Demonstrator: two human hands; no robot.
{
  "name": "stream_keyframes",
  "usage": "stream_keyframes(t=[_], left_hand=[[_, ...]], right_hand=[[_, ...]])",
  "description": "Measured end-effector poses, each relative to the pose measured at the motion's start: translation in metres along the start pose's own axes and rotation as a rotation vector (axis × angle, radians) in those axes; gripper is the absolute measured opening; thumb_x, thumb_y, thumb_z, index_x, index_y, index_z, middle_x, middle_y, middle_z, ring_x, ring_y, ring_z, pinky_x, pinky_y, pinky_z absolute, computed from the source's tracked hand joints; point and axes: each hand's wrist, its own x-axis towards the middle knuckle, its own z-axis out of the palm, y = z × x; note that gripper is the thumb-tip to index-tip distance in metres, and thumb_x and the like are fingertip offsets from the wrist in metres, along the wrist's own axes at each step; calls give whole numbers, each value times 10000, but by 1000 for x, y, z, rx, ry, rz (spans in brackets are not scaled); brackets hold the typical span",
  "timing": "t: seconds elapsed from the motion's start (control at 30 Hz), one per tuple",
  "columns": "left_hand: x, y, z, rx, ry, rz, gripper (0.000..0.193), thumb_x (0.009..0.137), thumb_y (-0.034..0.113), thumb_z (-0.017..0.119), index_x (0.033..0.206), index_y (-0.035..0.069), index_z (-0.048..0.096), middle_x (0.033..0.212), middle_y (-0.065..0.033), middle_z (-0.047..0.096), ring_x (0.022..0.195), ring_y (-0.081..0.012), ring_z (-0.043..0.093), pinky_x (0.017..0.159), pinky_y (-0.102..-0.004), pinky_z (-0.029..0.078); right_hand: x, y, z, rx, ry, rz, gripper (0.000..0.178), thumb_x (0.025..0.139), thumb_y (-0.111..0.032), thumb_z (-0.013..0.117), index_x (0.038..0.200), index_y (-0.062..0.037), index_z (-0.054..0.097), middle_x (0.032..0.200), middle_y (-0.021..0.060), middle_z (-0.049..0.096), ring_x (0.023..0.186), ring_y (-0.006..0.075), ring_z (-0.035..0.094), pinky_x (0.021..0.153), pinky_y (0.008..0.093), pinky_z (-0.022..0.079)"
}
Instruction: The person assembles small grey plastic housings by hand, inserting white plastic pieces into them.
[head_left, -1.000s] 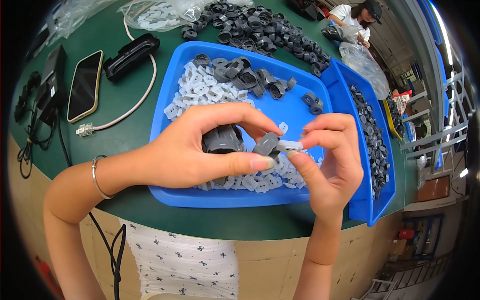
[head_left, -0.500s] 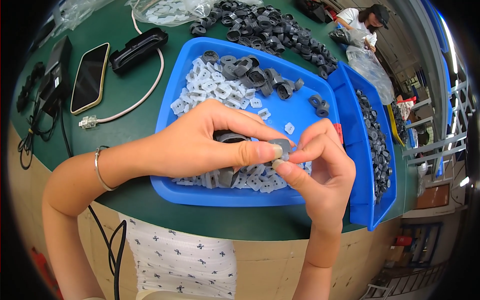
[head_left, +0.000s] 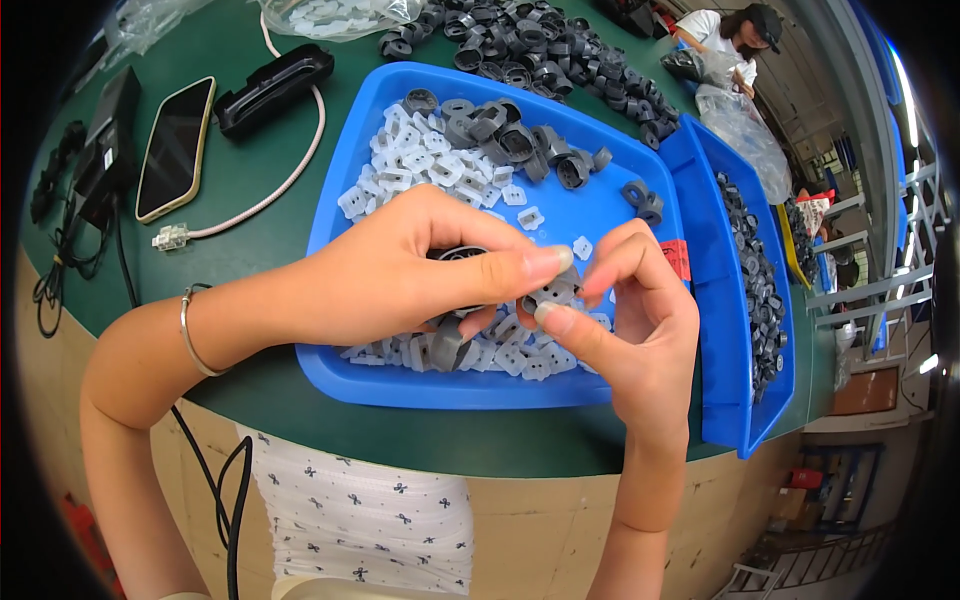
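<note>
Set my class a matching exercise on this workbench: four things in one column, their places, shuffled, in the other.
1. Smartphone
2. Silver bracelet
3. Grey-and-white part
4. Pale plastic pieces

A. Inside the blue tray
B. Between the left hand and right hand
C. On the green table, left of the tray
D. Around the left wrist

Pairs: 1-C, 2-D, 3-B, 4-A

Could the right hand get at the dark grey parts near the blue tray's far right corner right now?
Probably yes: the dark grey parts lie just beyond the right hand, with nothing visible between them. It seems busy, though, at a small piece that the left hand holds.
</note>
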Motion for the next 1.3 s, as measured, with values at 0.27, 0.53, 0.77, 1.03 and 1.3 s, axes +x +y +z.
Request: stream_keyframes(t=[0.27,0.53,0.77,1.03,1.3], left_hand=[[1,-1,4,-52,-13,-59,290,917,293,554,992,22,623,735,-18,600,574,-46,519,444,-181,338],[2,-8,6,-103,-7,145,236,888,220,604,1004,48,492,815,-36,607,615,-66,554,447,-186,344],[-2,1,6,-175,49,-54,274,872,179,625,1054,53,463,819,-43,614,591,-79,548,492,-194,386],[5,-14,8,582,203,731,513,771,77,714,1204,30,442,870,-71,613,717,-143,593,625,-229,471],[3,-22,15,794,354,897,374,705,47,757,1049,0,617,869,-113,619,702,-211,619,599,-282,514]], right_hand=[[2,-2,7,291,-1,134,200,790,-27,691,959,0,589,953,46,542,879,119,522,794,249,436],[-1,2,7,270,-25,61,196,814,3,650,1002,3,596,962,56,550,884,124,536,775,242,442],[1,0,8,131,-113,-23,225,799,19,649,1006,-5,566,961,56,550,853,108,515,742,235,418],[0,-10,1,466,150,169,285,763,69,677,1007,6,543,983,84,569,870,117,570,779,231,477],[-4,-7,3,648,20,244,232,771,70,670,936,5,521,941,82,569,877,114,582,768,237,497]])
